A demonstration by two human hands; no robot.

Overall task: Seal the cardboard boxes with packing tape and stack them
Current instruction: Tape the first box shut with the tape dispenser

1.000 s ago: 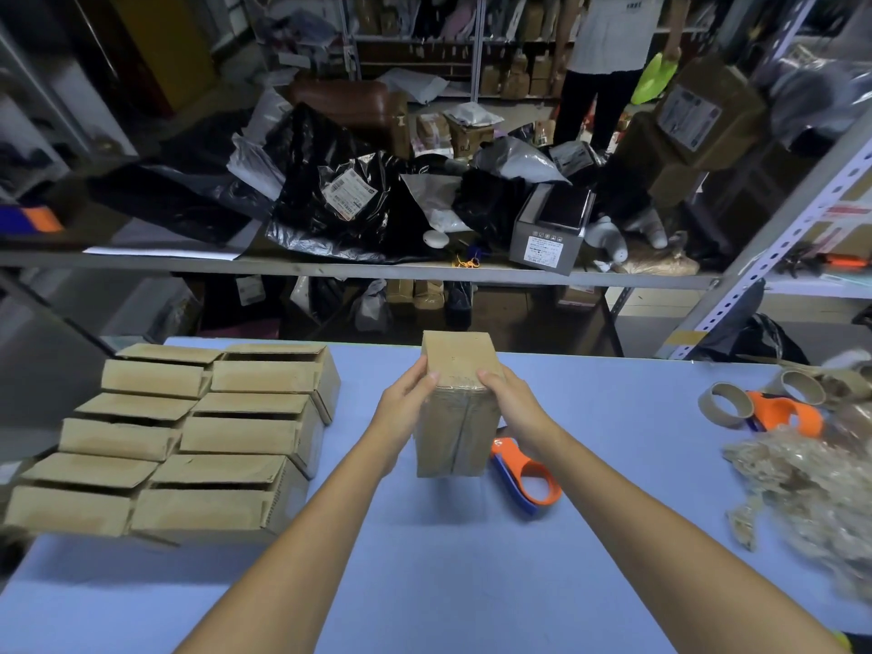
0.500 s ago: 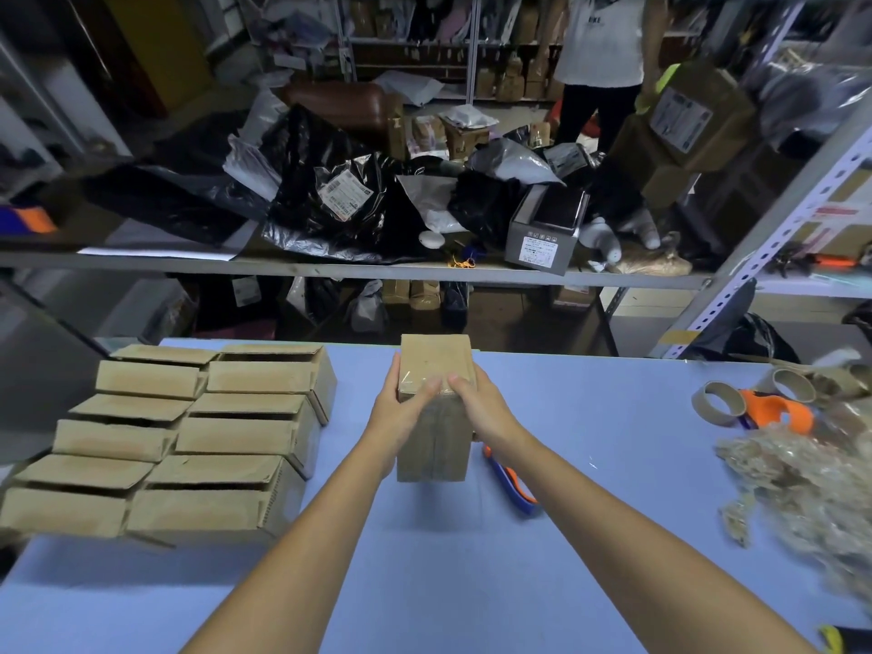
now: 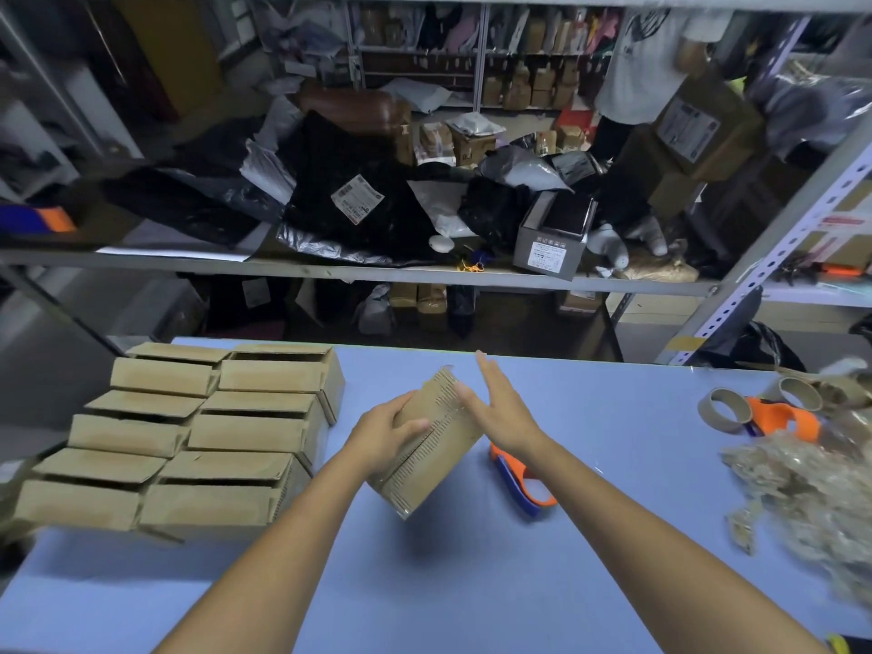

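A small brown cardboard box (image 3: 436,453) is tilted in the air above the middle of the blue table (image 3: 424,582), its corrugated edge facing me. My left hand (image 3: 384,431) grips its left side with curled fingers. My right hand (image 3: 500,408) lies flat with straight fingers against the box's upper right side. An orange and blue tape dispenser (image 3: 521,481) lies on the table just right of the box, partly hidden by my right wrist. Several brown boxes (image 3: 203,431) stand in two rows at the left.
Empty tape cores (image 3: 724,408), a second orange dispenser (image 3: 778,415) and a heap of crumpled clear tape (image 3: 811,502) lie at the right. A metal shelf (image 3: 377,271) loaded with black bags and parcels runs behind the table. A person stands far back right.
The box was upright between both hands; now it is tipped over to the right. My right hand has let go of its grip and opened flat against the box.
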